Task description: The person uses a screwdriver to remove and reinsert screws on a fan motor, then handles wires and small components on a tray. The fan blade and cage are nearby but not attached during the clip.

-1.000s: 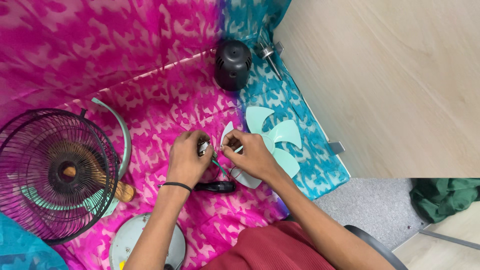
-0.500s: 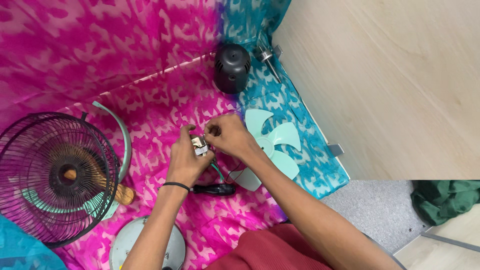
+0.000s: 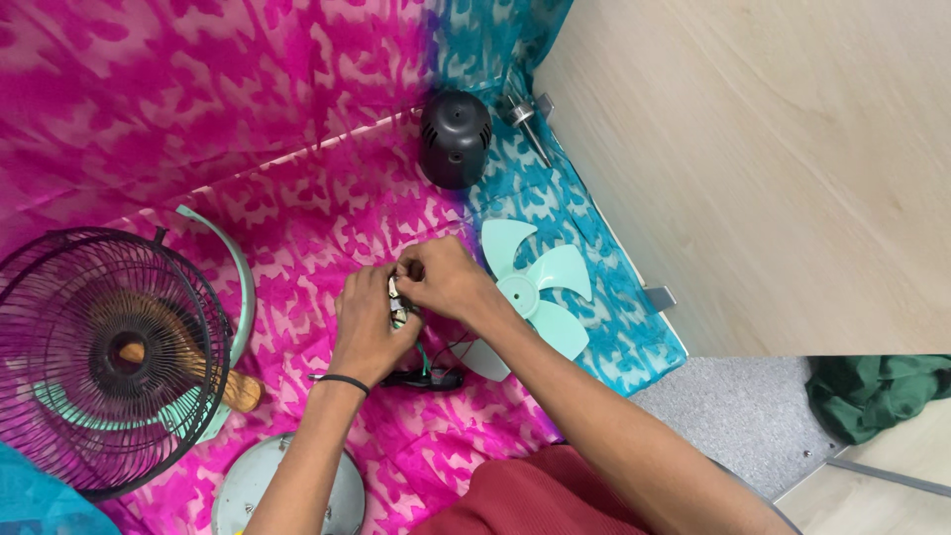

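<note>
A small white electrical part (image 3: 396, 297) with thin wires sits pinched between both hands, held up just above the pink-and-teal patterned cloth (image 3: 297, 119) so the fingers can work on it from two sides. The left hand (image 3: 367, 322) cups it from below, fingers curled round it; the right hand (image 3: 446, 280) closes over its top from the other side. Green and black wires trail down from it to a black cable piece (image 3: 421, 378) lying on the cloth beneath the wrists. The mint fan blade (image 3: 540, 292) lies flat just beside the right hand, set aside within reach. The black motor cover (image 3: 455, 139) stands farther off, and the dark wire fan guard (image 3: 104, 357) rests on the left, well apart. No container shows here.
</note>
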